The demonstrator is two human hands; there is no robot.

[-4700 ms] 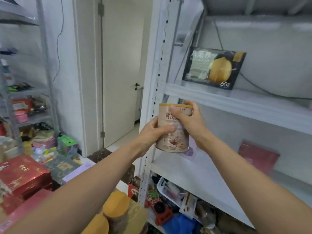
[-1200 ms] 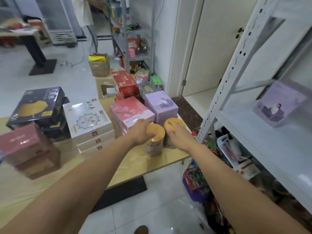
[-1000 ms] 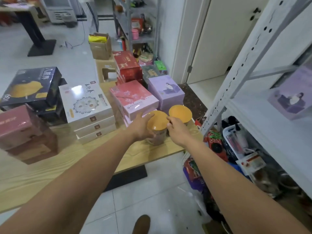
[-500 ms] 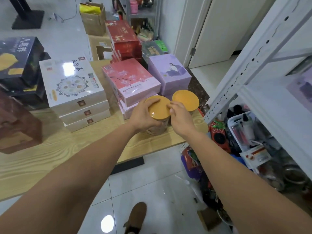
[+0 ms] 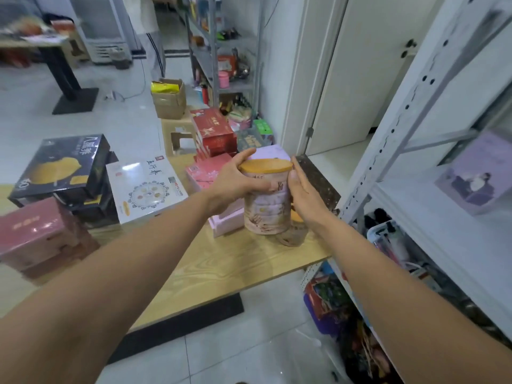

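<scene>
We hold the tall beige cylindrical tin with an orange plastic lid (image 5: 266, 209) upright in the air over the pale wooden table (image 5: 221, 268). Our left hand (image 5: 235, 185) wraps around its left side, thumb across the front. Our right hand (image 5: 304, 194) clasps the right side, its fingers hidden behind. A second orange-lidded tin (image 5: 295, 235) stands on the table beneath our right wrist.

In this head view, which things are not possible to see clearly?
Head view:
- Label print on the tall beige can with an orange lid: blurred, partly covered by the left hand and right hand.
- Second, similar can on the table: mostly hidden behind the held can and right wrist.
</scene>
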